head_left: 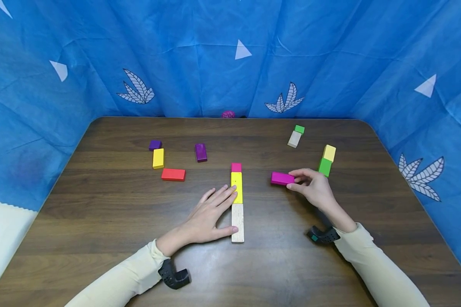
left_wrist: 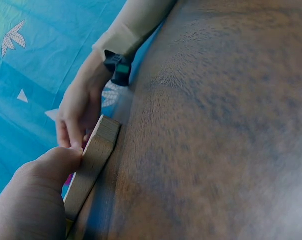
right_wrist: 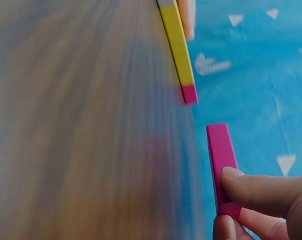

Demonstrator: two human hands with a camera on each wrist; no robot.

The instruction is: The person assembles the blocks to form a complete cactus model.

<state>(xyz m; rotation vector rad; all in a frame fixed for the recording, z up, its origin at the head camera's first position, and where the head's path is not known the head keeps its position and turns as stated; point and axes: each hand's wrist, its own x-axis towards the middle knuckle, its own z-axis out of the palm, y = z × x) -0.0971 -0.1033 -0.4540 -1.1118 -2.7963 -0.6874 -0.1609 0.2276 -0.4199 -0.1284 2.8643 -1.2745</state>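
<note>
A magenta wooden block [head_left: 281,178] is pinched at its right end between the thumb and fingers of my right hand [head_left: 311,185]. In the right wrist view the magenta block [right_wrist: 222,150] shows lengthwise beyond the thumb. At the table's middle, a pink block [head_left: 236,167], a yellow block [head_left: 236,197] and a pale unpainted block [head_left: 237,217] lie end to end in a straight row. With fingers spread, my left hand [head_left: 207,217] rests from the left on this row: fingertips on the yellow block, thumb on the pale block [left_wrist: 93,157].
Left of the row lie a red block [head_left: 173,175], a yellow block [head_left: 159,158], a dark purple block [head_left: 155,145] and a purple block [head_left: 201,152]. Green blocks [head_left: 324,167], a pale yellow block [head_left: 329,152] and a whitish block [head_left: 294,139] lie right. A blue curtain [head_left: 199,59] hangs behind.
</note>
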